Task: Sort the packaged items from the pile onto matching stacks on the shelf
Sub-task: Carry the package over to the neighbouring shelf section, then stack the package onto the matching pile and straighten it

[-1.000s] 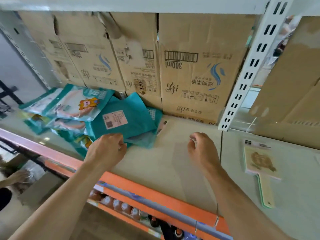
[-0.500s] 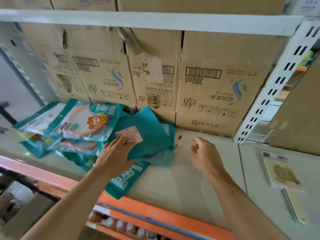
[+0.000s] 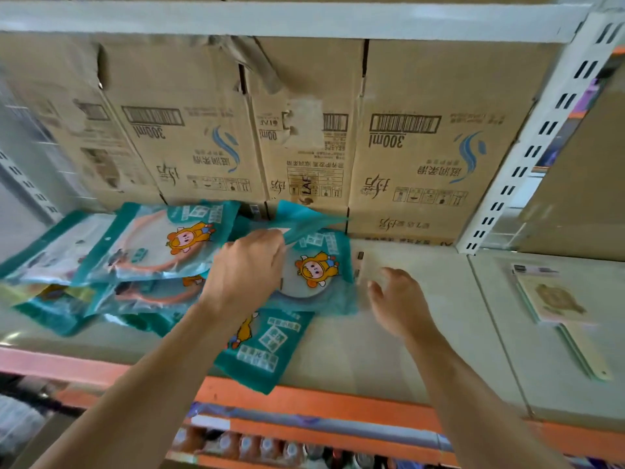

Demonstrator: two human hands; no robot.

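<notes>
Teal plastic packet (image 3: 306,216): newly lifted off pile of teal cartoon-printed packets (image 3: 135,252), left hand (image 3: 247,269) fingers clamped on its edge, over pale shelf (image 3: 422,350) rear. Right hand (image 3: 397,301): fingers apart, empty. Pick made; matching stack next.

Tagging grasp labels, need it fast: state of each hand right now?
Left hand: grips a teal packet by its edge.
Right hand: open, holding nothing.
</notes>
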